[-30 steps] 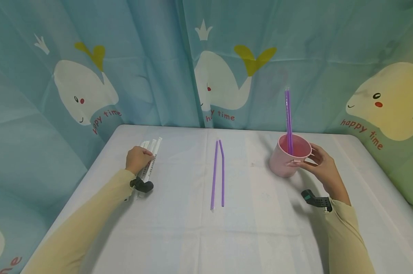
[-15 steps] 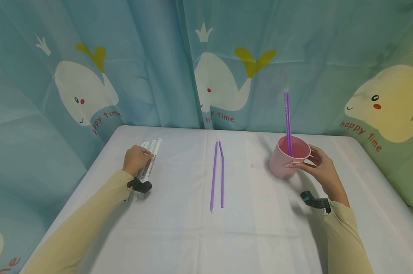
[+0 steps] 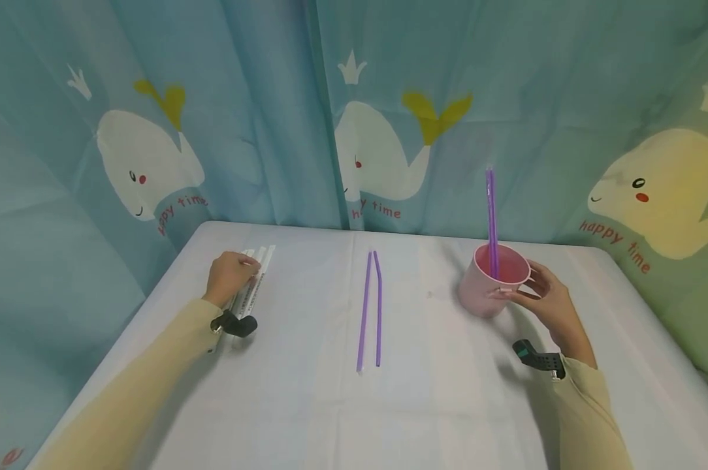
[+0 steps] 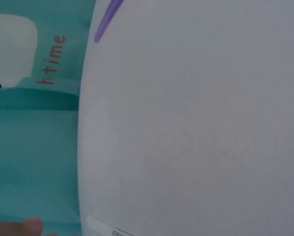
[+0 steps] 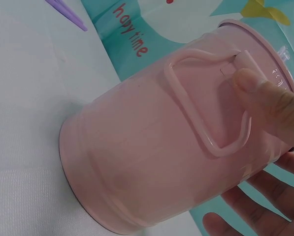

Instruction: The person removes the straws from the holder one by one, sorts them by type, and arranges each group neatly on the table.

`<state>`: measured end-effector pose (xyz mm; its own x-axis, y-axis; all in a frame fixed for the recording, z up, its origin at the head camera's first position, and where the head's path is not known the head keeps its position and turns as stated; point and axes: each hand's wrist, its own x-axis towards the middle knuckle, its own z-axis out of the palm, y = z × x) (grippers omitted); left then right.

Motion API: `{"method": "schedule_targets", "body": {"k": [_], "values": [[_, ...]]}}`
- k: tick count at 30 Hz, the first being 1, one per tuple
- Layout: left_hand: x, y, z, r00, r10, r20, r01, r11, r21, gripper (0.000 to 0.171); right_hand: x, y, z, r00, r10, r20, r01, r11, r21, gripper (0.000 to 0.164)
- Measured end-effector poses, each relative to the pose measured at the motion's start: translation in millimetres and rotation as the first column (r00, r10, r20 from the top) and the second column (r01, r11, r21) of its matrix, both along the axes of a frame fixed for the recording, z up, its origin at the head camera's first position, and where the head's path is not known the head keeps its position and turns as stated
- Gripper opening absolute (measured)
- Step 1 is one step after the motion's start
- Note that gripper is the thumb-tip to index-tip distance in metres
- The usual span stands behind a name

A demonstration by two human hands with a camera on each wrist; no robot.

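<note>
On the left of the table, my left hand (image 3: 229,277) is over several white wrapped straws (image 3: 254,287) with dark print, its fingertips right at them. I cannot tell whether it pinches one. In the left wrist view, a wrapped straw end (image 4: 107,227) shows beside a fingertip at the lower left. At the right, my right hand (image 3: 550,301) holds a small pink pail (image 3: 480,290) near its rim. In the right wrist view, my thumb presses by the pail's looped handle (image 5: 186,96) while the other fingers lie behind it. Purple straws (image 3: 492,215) stand in the pail.
Two purple straws (image 3: 364,313) lie side by side in the middle of the white table (image 3: 307,405), one bent near its top. A blue-green curtain (image 3: 272,130) with whale prints hangs behind the table and along its sides.
The head view has tilted up slightly, so the scene sits lower. My left hand has shifted slightly over the white straws. My right hand keeps its hold on the pail.
</note>
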<state>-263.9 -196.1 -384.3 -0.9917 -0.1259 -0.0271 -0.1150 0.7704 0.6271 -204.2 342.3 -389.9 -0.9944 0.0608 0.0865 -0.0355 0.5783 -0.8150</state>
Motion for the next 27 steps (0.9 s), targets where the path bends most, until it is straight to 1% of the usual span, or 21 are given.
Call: {"method": "schedule_targets", "body": {"k": [3,9,13,19,20,24,27], "values": [[3.9,4,2.7,1.000,-0.002,-0.028,0.003,1.000,0.019,0.032,1.9,0,-1.4,1.000,0.004,0.016,-0.004,1.000,0.008,0.085],[8.3,20,5.8,0.998,-0.016,-0.066,0.023,0.994,0.102,0.035,4.3,1,-2.8,1.000,0.013,0.018,-0.013,1.000,0.020,0.086],[7.8,31,7.3,0.993,-0.032,-0.111,0.047,0.990,0.134,0.032,1.8,1,-3.2,1.000,-0.004,0.028,0.004,1.000,0.016,0.086],[6.7,46,8.7,0.987,-0.048,-0.151,0.077,0.977,0.197,0.031,4.4,0,-5.7,1.000,0.008,0.023,-0.008,1.000,0.004,0.086],[6.1,49,9.6,0.987,-0.048,-0.156,0.080,0.975,0.208,0.031,5.1,0,-5.4,1.000,0.021,0.018,-0.021,1.000,0.000,0.086],[2.5,66,15.2,0.977,-0.062,-0.203,0.108,0.968,0.225,0.031,4.7,0,-4.4,1.000,0.024,-0.001,-0.024,1.000,-0.010,0.085],[-1.1,79,20.2,0.967,-0.085,-0.239,0.142,0.963,0.230,0.031,3.6,0,-2.3,1.000,0.018,0.007,-0.018,1.000,-0.003,0.085]]}}
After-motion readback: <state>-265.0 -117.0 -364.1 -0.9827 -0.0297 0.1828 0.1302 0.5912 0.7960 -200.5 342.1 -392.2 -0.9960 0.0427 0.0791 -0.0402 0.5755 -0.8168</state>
